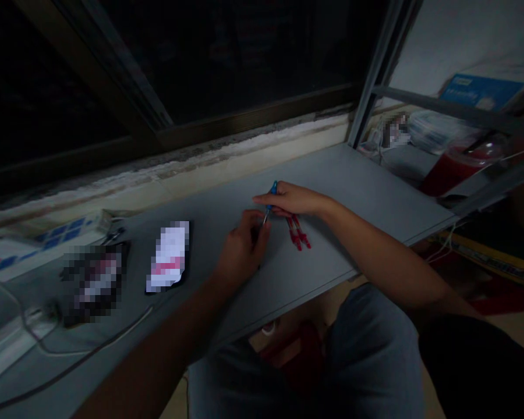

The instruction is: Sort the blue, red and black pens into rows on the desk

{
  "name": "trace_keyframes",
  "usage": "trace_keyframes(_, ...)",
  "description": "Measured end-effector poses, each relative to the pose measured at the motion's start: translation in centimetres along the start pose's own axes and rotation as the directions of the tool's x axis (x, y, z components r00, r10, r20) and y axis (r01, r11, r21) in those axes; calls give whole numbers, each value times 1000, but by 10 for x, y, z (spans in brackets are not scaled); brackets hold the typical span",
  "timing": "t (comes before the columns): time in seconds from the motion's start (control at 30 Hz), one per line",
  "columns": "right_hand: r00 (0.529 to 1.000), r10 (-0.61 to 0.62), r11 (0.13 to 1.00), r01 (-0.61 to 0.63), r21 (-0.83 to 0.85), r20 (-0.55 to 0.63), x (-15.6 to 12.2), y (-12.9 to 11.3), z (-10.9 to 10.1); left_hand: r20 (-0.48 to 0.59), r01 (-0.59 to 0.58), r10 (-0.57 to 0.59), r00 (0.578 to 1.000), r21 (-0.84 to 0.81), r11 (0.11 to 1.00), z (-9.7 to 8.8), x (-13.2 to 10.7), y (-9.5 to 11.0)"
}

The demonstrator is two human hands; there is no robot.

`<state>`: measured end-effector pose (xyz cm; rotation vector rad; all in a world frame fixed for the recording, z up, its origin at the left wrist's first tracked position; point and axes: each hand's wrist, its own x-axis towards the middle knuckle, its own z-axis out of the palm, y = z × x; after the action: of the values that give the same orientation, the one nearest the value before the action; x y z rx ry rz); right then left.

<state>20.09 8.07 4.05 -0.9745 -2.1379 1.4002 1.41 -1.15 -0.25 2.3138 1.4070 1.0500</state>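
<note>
A slim pen (269, 202) with blue parts and a pale lower section slants between my hands above the grey table (323, 174). My right hand (294, 199) is closed on its blue upper part, with the index finger stretched out to the left. At the lower end of the pen, my left hand (243, 244) is closed with the fingertips bent round it; the very tip is hidden there. Two red pens (298, 234) lie side by side on the table, partly beneath my right hand.
A lit phone (168, 256) and a blurred dark item (96, 282) lie to the left, near a power strip (65, 238) and a cable (100, 349). A metal shelf frame (367, 110) and a red drink cup (456, 163) stand at the right. A window borders the back.
</note>
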Motion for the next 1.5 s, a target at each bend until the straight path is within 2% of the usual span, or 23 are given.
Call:
trace_keyframes(0.13, 989, 80, 989, -64, 135, -120, 4, 1, 2, 5, -55, 55, 998, 196, 979, -1, 2, -4)
trace_keyframes(0.2, 986, 107, 981, -84, 174, -130, 5, 2, 3, 36, -80, 74, 997, 221, 972, -1, 3, -5)
trace_keyframes(0.27, 993, 72, 975, -51, 215, -91, 5, 4, 3, 79, -69, 57, 995, 164, 984, -2, 4, -3)
trace_keyframes(0.4, 991, -129, 956, 114, 269, 40, 5, 8, -4, 194, 36, -16, 981, -101, 994, -5, 2, -1)
trace_keyframes(0.5, 959, -254, 947, 220, 233, 126, 3, 10, -14, 203, 103, -57, 978, -228, 968, -7, 2, -6)
trace_keyframes(0.57, 957, -256, 952, 227, 204, 134, 2, 11, -21, 192, 108, -61, 979, -243, 964, -7, 3, -11)
trace_keyframes(0.7, 987, -157, 977, 148, 156, 45, 0, 14, -32, 163, 47, -23, 986, -146, 988, -9, 7, -21)
trace_keyframes(0.87, 977, -211, 966, 210, 151, -8, 3, 20, -39, 141, 4, -1, 990, -19, 1000, -10, 12, -26)
trace_keyframes(0.97, 985, -172, 974, 172, 145, -9, 5, 24, -41, 128, 11, -13, 992, 15, 1000, -9, 12, -28)
trace_keyframes(1.07, 986, -168, 975, 164, 151, 13, 7, 27, -41, 151, 31, -33, 988, 16, 999, -8, 11, -29)
trace_keyframes(1.13, 978, -205, 964, 207, 168, -31, 9, 30, -40, 162, 52, -54, 985, 17, 999, -7, 11, -29)
trace_keyframes(1.23, 979, -183, 964, 197, 176, -95, 13, 33, -40, 146, 85, -88, 985, 28, 996, -7, 12, -27)
trace_keyframes(1.3, 979, -175, 964, 192, 182, -107, 15, 33, -40, 139, 103, -106, 985, 28, 994, -8, 12, -25)
trace_keyframes(1.5, 956, -246, 910, 286, 300, -162, 12, 27, -39, 158, 137, -131, 979, -29, 990, -7, 11, -21)
